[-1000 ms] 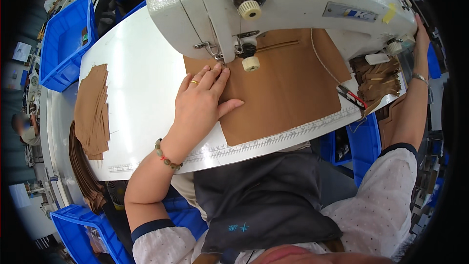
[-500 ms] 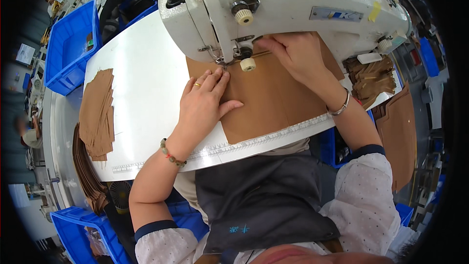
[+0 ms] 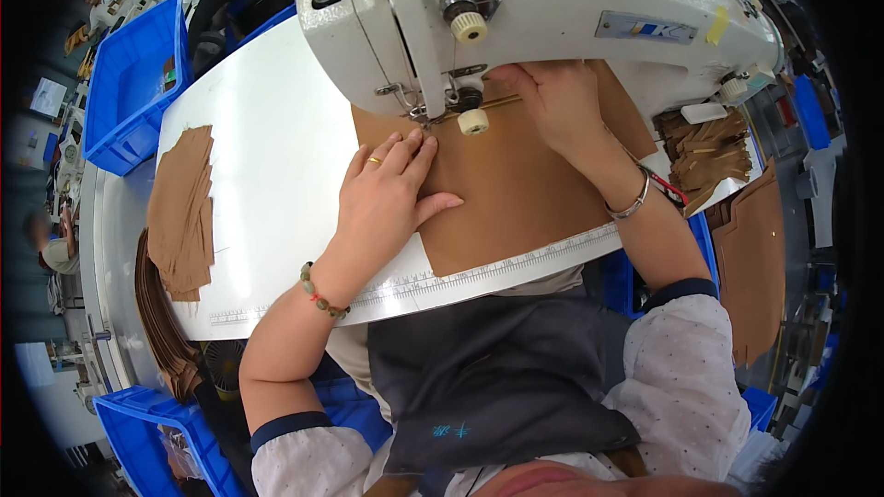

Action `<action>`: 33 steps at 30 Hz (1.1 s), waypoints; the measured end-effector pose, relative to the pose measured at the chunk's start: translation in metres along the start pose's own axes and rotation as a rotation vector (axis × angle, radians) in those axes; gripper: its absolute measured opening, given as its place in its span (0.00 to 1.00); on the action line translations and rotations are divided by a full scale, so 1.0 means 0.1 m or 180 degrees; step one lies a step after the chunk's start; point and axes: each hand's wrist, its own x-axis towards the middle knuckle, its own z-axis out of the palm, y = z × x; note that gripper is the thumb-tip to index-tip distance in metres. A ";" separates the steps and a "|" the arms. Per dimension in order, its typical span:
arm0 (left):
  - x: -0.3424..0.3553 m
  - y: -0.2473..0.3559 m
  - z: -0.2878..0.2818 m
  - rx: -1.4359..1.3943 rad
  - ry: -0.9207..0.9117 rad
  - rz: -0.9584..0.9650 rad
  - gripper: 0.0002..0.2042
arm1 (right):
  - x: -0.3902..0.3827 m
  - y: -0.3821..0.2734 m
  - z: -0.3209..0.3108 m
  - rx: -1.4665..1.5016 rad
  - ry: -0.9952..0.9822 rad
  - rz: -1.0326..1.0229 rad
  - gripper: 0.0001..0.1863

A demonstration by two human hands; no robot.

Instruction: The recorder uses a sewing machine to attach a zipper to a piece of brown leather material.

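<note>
A brown flat panel (image 3: 525, 202) with a narrow slot lies beneath the head of a white sewing machine (image 3: 543, 14). My left hand (image 3: 387, 193) rests on the panel's left side, fingers lying flat and thumb out, fingertips beside the presser foot (image 3: 425, 118). My right hand (image 3: 562, 106) is on the panel under the machine arm, right of the needle area, thumb pointing left; its other fingertips are mostly hidden. Red-handled snips (image 3: 674, 191) lie partly behind my right forearm, near a heap of small brown pieces (image 3: 709, 152).
Stacked brown pieces (image 3: 175, 212) lie on the white table (image 3: 267, 175). Blue bins stand at upper left (image 3: 129, 74), lower left (image 3: 138, 405) and below the table's right side (image 3: 617, 276). More brown panels (image 3: 750, 267) are at the right. A co-worker (image 3: 57, 248) is at far left.
My right hand has come from the far right end of the machine leftward onto the panel under the arm. My left hand has stayed almost in place.
</note>
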 end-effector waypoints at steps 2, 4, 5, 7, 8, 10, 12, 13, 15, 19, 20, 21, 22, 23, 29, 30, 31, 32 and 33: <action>0.01 0.01 0.02 0.0003 0.0008 0.0018 0.37 | 0.04 0.10 0.00 0.0109 0.0083 -0.0285 0.13; 0.02 0.02 0.01 0.0017 0.0013 0.0033 0.37 | 0.04 0.15 -0.04 0.0225 0.0169 -0.0576 0.14; 0.02 0.02 0.00 0.0027 -0.0002 0.0016 0.37 | 0.04 0.17 -0.07 0.0381 -0.0012 -0.0589 0.15; 0.01 0.02 -0.01 -0.0027 -0.0002 0.0032 0.37 | 0.05 0.16 -0.13 0.0559 -0.0202 -0.0599 0.16; 0.01 0.02 -0.02 -0.0021 -0.0018 0.0016 0.37 | 0.05 0.13 -0.17 0.0512 -0.0365 -0.0556 0.17; 0.01 0.03 -0.03 -0.0039 -0.0009 0.0005 0.37 | 0.05 0.09 -0.23 0.0477 -0.0533 -0.0513 0.19; 0.01 0.01 -0.01 -0.0053 -0.0005 -0.0004 0.37 | 0.04 0.07 -0.27 0.0507 -0.0682 -0.0697 0.18; 0.01 0.01 -0.01 -0.0068 0.0013 -0.0005 0.37 | 0.03 0.08 -0.26 0.0517 -0.0685 -0.0704 0.18; 0.01 0.00 0.01 -0.0101 0.0043 0.0004 0.36 | 0.00 0.09 -0.24 0.0521 -0.0693 -0.0718 0.20; 0.04 0.00 0.00 -0.0197 0.0094 0.0021 0.35 | -0.03 0.08 -0.24 0.0577 -0.0808 -0.0856 0.18; 0.04 -0.01 0.00 -0.0195 0.0113 0.0002 0.35 | -0.03 0.08 -0.23 0.0640 -0.0774 -0.1152 0.16; 0.04 -0.01 0.01 -0.0219 0.0083 0.0000 0.35 | -0.03 0.07 -0.23 0.0698 -0.0738 -0.1452 0.15; 0.05 -0.02 0.04 -0.0252 0.0072 0.0007 0.35 | -0.05 0.06 -0.22 0.0672 -0.0746 -0.1490 0.15; 0.05 -0.03 0.02 -0.0233 0.0166 -0.0003 0.35 | -0.05 0.02 -0.23 0.0579 -0.0709 -0.1651 0.15; -0.03 -0.08 0.07 -0.0370 0.0180 -0.0064 0.36 | -0.19 -0.26 -0.19 0.0398 -0.0426 -0.2259 0.11; -0.03 -0.08 0.08 -0.0423 0.0097 -0.0081 0.34 | -0.23 -0.39 -0.19 0.0433 -0.0255 -0.2262 0.10; -0.05 -0.08 0.08 -0.0472 0.0002 -0.0106 0.33 | -0.28 -0.56 -0.18 0.0408 -0.0257 -0.2308 0.10; -0.05 -0.08 0.09 -0.0489 0.0056 -0.0098 0.33 | -0.32 -0.75 -0.17 0.0320 -0.0187 -0.1898 0.17; -0.05 -0.09 0.07 -0.0514 0.0059 -0.0052 0.32 | -0.36 -0.93 -0.14 0.0249 -0.0103 -0.1489 0.26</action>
